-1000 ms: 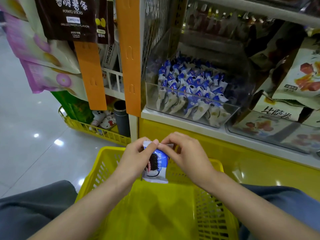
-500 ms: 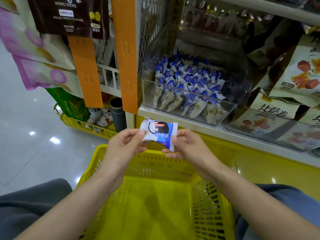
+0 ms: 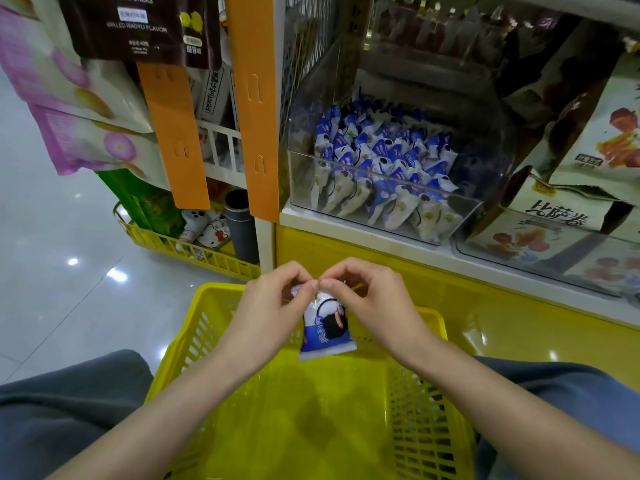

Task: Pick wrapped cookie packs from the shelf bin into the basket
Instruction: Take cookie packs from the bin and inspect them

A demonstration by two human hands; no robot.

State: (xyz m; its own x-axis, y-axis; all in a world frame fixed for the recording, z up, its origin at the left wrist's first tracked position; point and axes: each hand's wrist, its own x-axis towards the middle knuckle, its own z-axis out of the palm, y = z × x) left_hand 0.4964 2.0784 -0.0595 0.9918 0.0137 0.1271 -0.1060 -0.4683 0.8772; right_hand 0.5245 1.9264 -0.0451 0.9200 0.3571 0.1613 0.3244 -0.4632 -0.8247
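The store shelf point(image 3: 363, 233) is filling the far and right part of the scene, with a yellow panel under its white board. On the far left, purple and brown snack bags point(image 3: 69, 98) are hanging beside two orange strips point(image 3: 173, 133). The grey floor point(image 3: 52, 237) is shining on the left.

The yellow basket point(image 3: 419, 431) is standing near, between the person's legs in grey trousers point(image 3: 69, 410), just in front of the shelf.

The clear shelf bin point(image 3: 298, 181) is sitting on the white board, far from the basket and to the right of it. Many blue and white cookie packs point(image 3: 381, 161) are standing in rows inside it, leaning on its front wall.

The left hand point(image 3: 266, 306) and the right hand point(image 3: 374, 299) are meeting over the far end of the basket. Each is pinching the top edge of one wrapped cookie pack point(image 3: 325, 330) between thumb and forefinger, and the fingertips of the two hands are almost touching each other. The other fingers are curling inward.

This pack is hanging upright from the pinch, between the two hands, above the inside of the basket near its far wall.
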